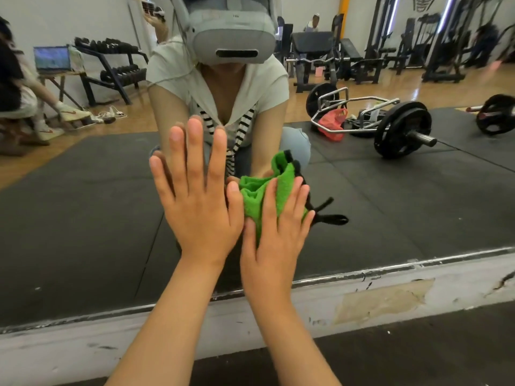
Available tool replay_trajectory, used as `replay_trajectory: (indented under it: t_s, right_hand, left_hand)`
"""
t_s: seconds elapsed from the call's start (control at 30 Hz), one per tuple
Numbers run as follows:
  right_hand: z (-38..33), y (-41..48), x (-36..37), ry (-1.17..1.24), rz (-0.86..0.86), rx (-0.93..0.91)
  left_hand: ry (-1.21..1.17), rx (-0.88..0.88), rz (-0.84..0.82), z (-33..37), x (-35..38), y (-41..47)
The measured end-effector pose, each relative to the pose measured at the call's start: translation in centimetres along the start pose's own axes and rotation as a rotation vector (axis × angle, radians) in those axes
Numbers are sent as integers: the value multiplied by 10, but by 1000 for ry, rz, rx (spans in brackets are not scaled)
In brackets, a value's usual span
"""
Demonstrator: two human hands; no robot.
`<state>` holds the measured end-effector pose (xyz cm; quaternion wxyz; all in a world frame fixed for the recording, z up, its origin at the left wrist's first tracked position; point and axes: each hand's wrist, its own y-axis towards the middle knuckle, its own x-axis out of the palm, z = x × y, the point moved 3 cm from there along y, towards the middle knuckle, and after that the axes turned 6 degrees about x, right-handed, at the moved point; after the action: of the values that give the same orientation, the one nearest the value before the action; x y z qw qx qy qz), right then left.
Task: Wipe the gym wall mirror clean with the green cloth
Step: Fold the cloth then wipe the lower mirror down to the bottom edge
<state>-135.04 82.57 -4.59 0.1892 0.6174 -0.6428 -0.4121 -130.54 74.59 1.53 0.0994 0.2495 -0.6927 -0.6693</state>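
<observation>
Scuffed white baseboard [459,277] above black floor mat [418,346].

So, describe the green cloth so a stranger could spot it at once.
Start at the big wall mirror above the scuffed white ledge. Low at its middle, the right hand presses a bunched fuzzy green cloth to the glass. Nothing else is bright green.

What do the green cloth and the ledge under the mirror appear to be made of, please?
Green cloth: looks like soft microfibre or terry, with a fuzzy nap and black edging. Ledge: seems painted plaster or masonry, its white coat chipped to a tan patch.
</observation>
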Motion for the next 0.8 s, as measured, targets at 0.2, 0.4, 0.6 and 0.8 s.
replay_trajectory:
  t_s: [0.2,0.4,0.6,0.8]
  right_hand:
    - [24,64,-40,128,162,219]
    - [-25,78,-26,90,149,-14]
    - [-15,85,-33,-1,83,-160]
    - [-35,113,-43,77,114,-106]
  left_hand:
    - [-4,-23,-6,0,0,0]
    - [21,-28,-27,5,1,1]
    - [-56,-99,50,7,-8,17]
    - [17,-171,58,-16,-19,46]
